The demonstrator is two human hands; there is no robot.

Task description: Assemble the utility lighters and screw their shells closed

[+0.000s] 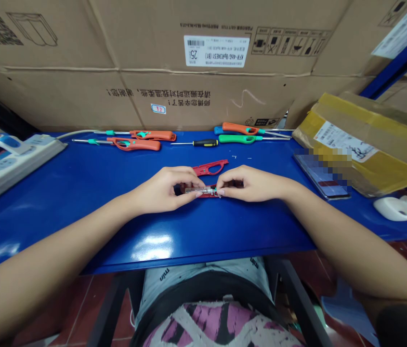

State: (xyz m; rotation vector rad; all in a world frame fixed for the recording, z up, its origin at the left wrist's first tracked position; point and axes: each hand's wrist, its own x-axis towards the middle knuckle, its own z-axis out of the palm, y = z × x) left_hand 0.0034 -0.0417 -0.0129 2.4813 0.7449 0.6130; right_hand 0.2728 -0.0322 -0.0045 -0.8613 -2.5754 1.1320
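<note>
Over the blue table [225, 231], the two hands are working close together, almost fingertip to fingertip. The left hand [174, 190] pinches a small transparent cylinder [199, 191] between its thumb and its fingers. The right hand [248, 184] has its fingers bent and its thumb near the index finger, at the cylinder's right end; I cannot tell what exactly these fingertips grip. A red lighter shell half [208, 195] shows under the cylinder, partly covered by the hands. Just behind them lies the other red shell half [206, 168], with its looped opening towards the right.

Farther back, a black and yellow screwdriver [205, 143] lies between two orange lighters [136, 144] on the left and a group with a green lighter [237, 139] on the right. A smartphone [321, 173] leans beside the taped carton [391, 161]
</note>
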